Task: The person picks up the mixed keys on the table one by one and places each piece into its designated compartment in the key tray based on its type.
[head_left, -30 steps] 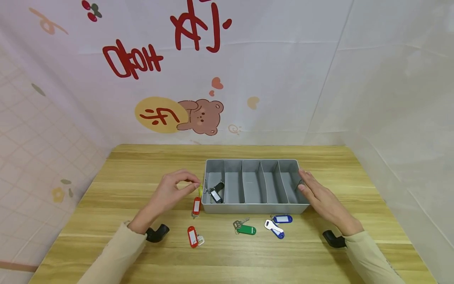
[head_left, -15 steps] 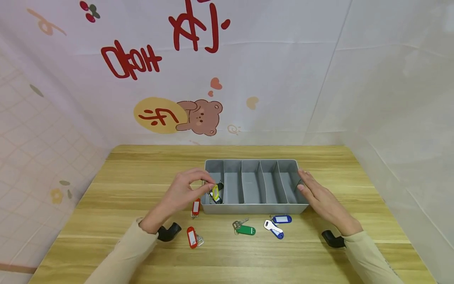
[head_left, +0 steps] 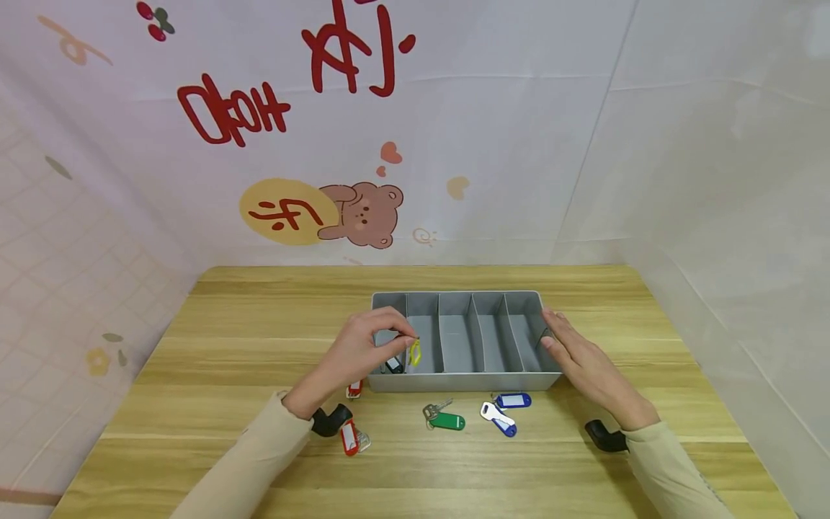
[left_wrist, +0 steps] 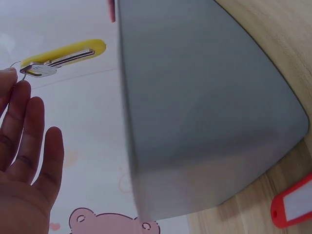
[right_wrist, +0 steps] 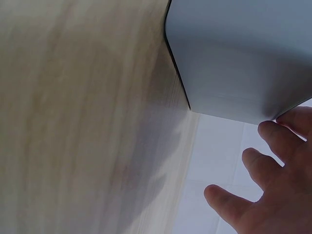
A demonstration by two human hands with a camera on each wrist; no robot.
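My left hand [head_left: 363, 349] pinches the ring of a yellow key tag [head_left: 416, 353] between thumb and forefinger. In the left wrist view a silver key [left_wrist: 63, 62] hangs with the tag, while the other fingers stay loosely extended. The tag dangles over the second compartment from the left of a grey divided tray [head_left: 463, 383]. A black key tag [head_left: 393, 365] lies in the leftmost compartment, partly hidden by the left hand. At the tray's right end my right hand [head_left: 590, 364] touches the wall with its fingers extended; the right wrist view shows fingertips [right_wrist: 273, 131] at the rim.
In front of the tray lie a green key tag [head_left: 447, 421] with its key, two blue key tags [head_left: 514, 400] with a key, and two red key tags [head_left: 349, 437] on the left. A white printed cloth [head_left: 519, 144] hangs behind the wooden table [head_left: 480, 476].
My left hand has carried the yellow key tag rightward, from beside the tray's left end, past the leftmost compartment, to over the second one. The right hand has stayed at the tray's right end.
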